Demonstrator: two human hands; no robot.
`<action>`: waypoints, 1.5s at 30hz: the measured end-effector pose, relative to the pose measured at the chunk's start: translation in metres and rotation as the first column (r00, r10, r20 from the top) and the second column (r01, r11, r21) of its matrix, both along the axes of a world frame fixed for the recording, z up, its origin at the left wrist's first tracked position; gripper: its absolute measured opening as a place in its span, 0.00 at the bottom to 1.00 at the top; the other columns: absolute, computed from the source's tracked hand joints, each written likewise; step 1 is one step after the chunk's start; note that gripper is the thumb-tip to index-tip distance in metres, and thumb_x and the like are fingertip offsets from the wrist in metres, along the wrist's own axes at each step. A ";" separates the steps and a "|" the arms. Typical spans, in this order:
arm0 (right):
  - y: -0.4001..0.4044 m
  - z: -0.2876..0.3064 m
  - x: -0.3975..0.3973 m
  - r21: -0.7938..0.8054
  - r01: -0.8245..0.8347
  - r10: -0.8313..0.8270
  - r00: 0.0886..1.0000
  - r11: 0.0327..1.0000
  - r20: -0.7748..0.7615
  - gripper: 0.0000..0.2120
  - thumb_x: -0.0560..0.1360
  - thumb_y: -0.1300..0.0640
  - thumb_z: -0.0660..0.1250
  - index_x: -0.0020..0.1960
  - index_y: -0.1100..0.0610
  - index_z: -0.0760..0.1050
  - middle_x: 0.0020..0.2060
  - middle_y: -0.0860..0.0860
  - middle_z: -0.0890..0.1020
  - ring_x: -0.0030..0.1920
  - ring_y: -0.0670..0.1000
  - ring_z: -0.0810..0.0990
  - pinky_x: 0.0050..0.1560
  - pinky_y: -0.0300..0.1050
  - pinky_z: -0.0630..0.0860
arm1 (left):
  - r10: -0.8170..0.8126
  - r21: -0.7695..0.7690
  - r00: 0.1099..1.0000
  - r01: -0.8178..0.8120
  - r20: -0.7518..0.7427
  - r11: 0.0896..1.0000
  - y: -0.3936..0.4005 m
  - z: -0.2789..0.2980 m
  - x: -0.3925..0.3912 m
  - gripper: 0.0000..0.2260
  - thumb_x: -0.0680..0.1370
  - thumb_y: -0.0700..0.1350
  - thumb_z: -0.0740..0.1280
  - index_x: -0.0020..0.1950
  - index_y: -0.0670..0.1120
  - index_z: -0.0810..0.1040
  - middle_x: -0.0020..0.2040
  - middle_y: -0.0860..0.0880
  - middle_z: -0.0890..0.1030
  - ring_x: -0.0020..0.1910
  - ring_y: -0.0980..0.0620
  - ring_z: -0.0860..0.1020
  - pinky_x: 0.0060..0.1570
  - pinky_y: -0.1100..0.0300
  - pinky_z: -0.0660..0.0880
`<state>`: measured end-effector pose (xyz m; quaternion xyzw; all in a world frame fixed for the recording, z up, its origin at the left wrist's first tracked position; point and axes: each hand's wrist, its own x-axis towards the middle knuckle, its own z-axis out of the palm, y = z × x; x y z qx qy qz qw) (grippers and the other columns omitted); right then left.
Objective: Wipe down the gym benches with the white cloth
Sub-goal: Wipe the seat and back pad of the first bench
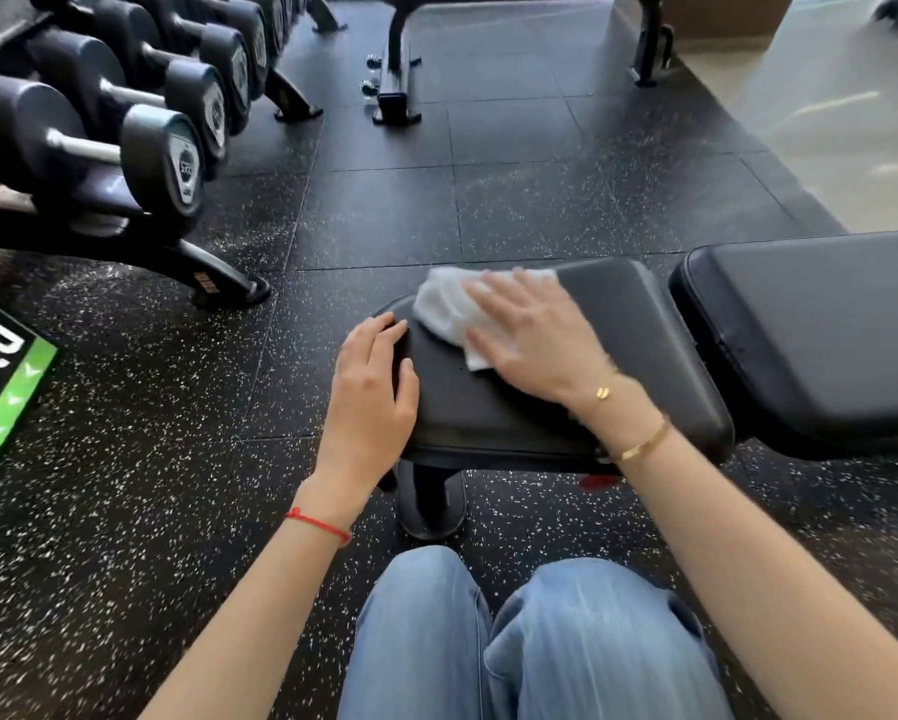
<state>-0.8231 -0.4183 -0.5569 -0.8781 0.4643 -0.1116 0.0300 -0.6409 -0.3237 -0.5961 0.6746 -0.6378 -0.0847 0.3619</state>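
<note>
A black padded gym bench stands in front of my knees, with its seat pad [639, 335] near me and its longer back pad [810, 324] to the right. A crumpled white cloth [444, 304] lies on the far left part of the seat pad. My right hand [535, 330] presses flat on the cloth, fingers spread, and covers its right half. My left hand [371, 392] rests on the seat pad's left edge, fingers curled over the rim, holding nothing else.
A rack of black dumbbells [161, 153] runs along the left, its feet [229, 288] reaching toward the bench. Another bench frame [397, 70] stands at the back. A green and black floor marking [5, 397] lies at the left. My jeans-clad knees [530, 641] are at the bottom.
</note>
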 end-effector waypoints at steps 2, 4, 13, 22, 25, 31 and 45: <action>0.034 -0.002 -0.002 -0.042 -0.117 0.117 0.993 0.992 0.005 0.25 0.79 0.42 0.52 0.72 0.52 0.67 0.69 0.52 0.71 0.70 0.59 0.66 0.70 0.58 0.61 | -0.010 0.001 1.000 0.010 -0.011 1.000 0.002 -0.001 0.001 0.19 0.80 0.44 0.58 0.69 0.39 0.71 0.71 0.43 0.71 0.73 0.45 0.65 0.75 0.49 0.60; 0.060 -0.004 -0.029 -0.030 -0.136 0.137 0.989 0.990 0.047 0.24 0.79 0.43 0.54 0.72 0.50 0.67 0.70 0.49 0.71 0.71 0.56 0.65 0.72 0.54 0.59 | -0.020 0.002 1.000 0.020 -0.013 1.000 0.004 -0.002 0.003 0.19 0.80 0.44 0.58 0.71 0.40 0.71 0.72 0.44 0.70 0.74 0.47 0.64 0.76 0.50 0.59; 0.021 -0.005 -0.014 -0.119 0.063 -0.060 0.998 0.991 0.030 0.26 0.78 0.44 0.52 0.69 0.55 0.70 0.66 0.58 0.74 0.64 0.64 0.70 0.68 0.59 0.64 | -0.019 0.019 0.999 0.018 0.028 1.000 0.002 0.001 0.000 0.21 0.80 0.46 0.55 0.70 0.39 0.71 0.71 0.43 0.71 0.73 0.46 0.64 0.75 0.49 0.59; 0.055 -0.005 -0.109 -0.075 0.240 -0.229 0.965 0.968 0.131 0.24 0.78 0.47 0.54 0.69 0.56 0.71 0.67 0.58 0.75 0.67 0.61 0.71 0.71 0.46 0.55 | 0.002 0.004 1.000 -0.002 0.025 1.000 -0.007 0.004 -0.001 0.21 0.79 0.47 0.55 0.69 0.41 0.72 0.69 0.44 0.70 0.71 0.47 0.65 0.74 0.49 0.60; -0.006 0.002 -0.087 -0.053 0.302 -0.298 0.952 0.952 0.076 0.27 0.77 0.44 0.50 0.68 0.57 0.72 0.65 0.61 0.75 0.64 0.63 0.73 0.68 0.58 0.64 | 0.019 0.000 0.998 -0.019 0.054 1.000 -0.008 0.002 -0.002 0.23 0.79 0.49 0.54 0.70 0.42 0.71 0.70 0.44 0.70 0.71 0.45 0.65 0.74 0.48 0.61; 0.065 -0.001 -0.039 -0.128 -0.059 0.065 0.997 0.990 0.041 0.21 0.80 0.47 0.55 0.68 0.55 0.70 0.66 0.55 0.74 0.64 0.61 0.70 0.68 0.58 0.64 | 0.016 -0.014 0.995 -0.014 0.103 1.000 -0.008 -0.003 -0.001 0.23 0.78 0.49 0.54 0.71 0.42 0.71 0.70 0.43 0.70 0.71 0.43 0.66 0.73 0.47 0.61; 0.014 -0.004 0.008 -0.153 -0.075 0.077 0.997 0.985 0.005 0.23 0.78 0.45 0.53 0.67 0.55 0.73 0.63 0.55 0.77 0.60 0.62 0.74 0.65 0.58 0.67 | -0.002 -0.047 0.999 0.004 0.047 0.999 -0.009 -0.005 0.002 0.22 0.78 0.49 0.56 0.69 0.43 0.71 0.69 0.46 0.71 0.70 0.46 0.66 0.74 0.51 0.60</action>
